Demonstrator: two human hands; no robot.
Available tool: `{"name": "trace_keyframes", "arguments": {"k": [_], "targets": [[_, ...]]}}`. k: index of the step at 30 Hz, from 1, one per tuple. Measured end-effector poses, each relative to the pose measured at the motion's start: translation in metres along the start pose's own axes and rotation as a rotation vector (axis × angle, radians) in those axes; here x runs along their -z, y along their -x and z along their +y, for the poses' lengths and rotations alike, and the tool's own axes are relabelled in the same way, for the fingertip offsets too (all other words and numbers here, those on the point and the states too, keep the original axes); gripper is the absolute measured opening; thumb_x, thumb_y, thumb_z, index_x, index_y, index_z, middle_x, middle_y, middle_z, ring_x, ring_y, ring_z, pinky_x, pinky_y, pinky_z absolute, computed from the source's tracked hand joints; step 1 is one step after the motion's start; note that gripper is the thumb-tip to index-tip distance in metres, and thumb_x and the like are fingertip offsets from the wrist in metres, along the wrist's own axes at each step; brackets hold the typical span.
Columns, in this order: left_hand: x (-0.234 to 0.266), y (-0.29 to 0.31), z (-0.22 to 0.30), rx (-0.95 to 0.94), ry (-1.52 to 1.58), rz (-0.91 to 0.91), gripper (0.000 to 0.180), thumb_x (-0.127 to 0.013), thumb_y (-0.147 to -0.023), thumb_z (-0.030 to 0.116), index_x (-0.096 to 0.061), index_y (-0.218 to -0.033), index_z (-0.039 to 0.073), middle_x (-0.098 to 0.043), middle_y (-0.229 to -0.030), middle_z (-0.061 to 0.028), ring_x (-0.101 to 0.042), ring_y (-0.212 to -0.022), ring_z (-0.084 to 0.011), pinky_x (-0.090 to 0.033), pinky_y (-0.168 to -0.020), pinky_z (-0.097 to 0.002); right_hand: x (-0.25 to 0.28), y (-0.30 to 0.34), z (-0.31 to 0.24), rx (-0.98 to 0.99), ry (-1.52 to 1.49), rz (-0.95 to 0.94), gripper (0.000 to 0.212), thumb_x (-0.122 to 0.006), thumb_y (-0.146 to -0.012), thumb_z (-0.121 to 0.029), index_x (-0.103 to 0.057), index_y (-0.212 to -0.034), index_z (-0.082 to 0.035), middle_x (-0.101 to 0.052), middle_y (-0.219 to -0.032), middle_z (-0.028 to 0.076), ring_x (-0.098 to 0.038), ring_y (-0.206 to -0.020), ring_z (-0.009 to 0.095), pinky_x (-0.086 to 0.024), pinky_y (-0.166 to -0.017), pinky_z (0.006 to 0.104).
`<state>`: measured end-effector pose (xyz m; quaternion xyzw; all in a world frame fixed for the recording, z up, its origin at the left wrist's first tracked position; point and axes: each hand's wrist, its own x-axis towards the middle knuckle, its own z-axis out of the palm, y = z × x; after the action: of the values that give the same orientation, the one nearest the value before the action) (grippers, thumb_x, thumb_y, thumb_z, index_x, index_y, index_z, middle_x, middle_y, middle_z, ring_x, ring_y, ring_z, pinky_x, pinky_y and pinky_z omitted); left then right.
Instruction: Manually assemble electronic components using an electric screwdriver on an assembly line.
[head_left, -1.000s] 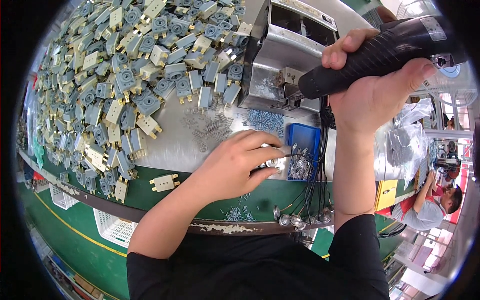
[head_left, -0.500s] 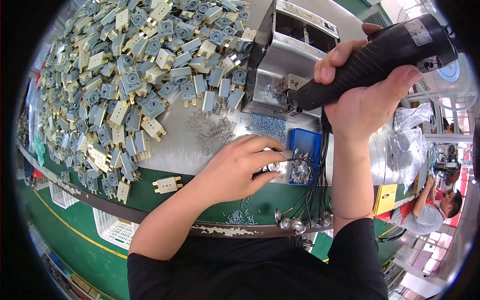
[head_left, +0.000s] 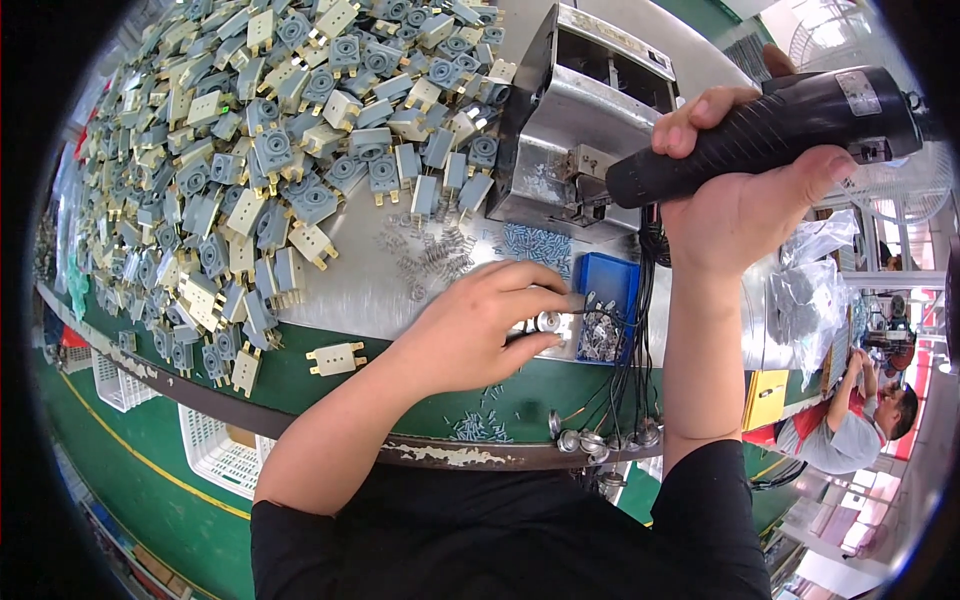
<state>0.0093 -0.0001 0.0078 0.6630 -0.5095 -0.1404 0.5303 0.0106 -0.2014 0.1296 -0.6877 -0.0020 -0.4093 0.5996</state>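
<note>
My right hand [head_left: 735,215] is wrapped round a black electric screwdriver [head_left: 730,140]. The tool lies tilted, its tip end beside the metal screw feeder [head_left: 560,125]; the bit itself is hard to make out. Low over the work surface, my left hand [head_left: 478,325] curls its fingers round a small round metal part [head_left: 547,321]. A thin dark cable leads off to the right from it, and my fingers cover much of the part. Just right of this hand stands a blue tray [head_left: 607,272] with small metal terminals inside. Blue screws [head_left: 537,244] lie loose beyond my fingers.
A large heap of grey and cream plastic housings [head_left: 270,150] fills the left. Small springs [head_left: 430,250] lie next to it. One housing [head_left: 336,359] and some screws [head_left: 480,428] rest on the green front strip. Round metal pieces on cables [head_left: 595,440] hang over the edge. Another person [head_left: 850,425] works at right.
The screwdriver and my right hand have shifted slightly right and downward in the picture, the tool now lying more level. My left hand stays on the round metal part.
</note>
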Motion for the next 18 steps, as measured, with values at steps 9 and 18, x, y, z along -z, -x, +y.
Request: {"name": "trace_keyframes", "arguments": {"k": [9,18], "targets": [[0.0004,-0.0002,-0.0003,0.013,0.018,0.000,0.031,-0.083,-0.084,0.013,-0.074,-0.113,0.006,-0.071,-0.121,-0.0120,-0.069,-0.111,-0.0343,-0.056,-0.094,-0.0446,0.0002,0.0022,0.0064,-0.017,0.010,-0.052,0.108,-0.041,-0.085,-0.096,-0.045,-0.144,-0.005,-0.060,-0.081,0.010,-0.056,-0.062,0.021,-0.048,-0.061,0.0386],[0.0009,-0.0017,-0.0004,0.016,0.015,-0.005,0.032,-0.082,-0.084,0.013,-0.074,-0.115,0.007,-0.070,-0.121,-0.0116,-0.068,-0.111,-0.0342,-0.056,-0.095,-0.0450,0.0014,-0.0016,0.0106,-0.018,-0.019,-0.038,0.106,-0.041,-0.087,-0.094,-0.046,-0.142,-0.004,-0.060,-0.082,0.010,-0.057,-0.063,0.022,-0.049,-0.061,0.0391]]}}
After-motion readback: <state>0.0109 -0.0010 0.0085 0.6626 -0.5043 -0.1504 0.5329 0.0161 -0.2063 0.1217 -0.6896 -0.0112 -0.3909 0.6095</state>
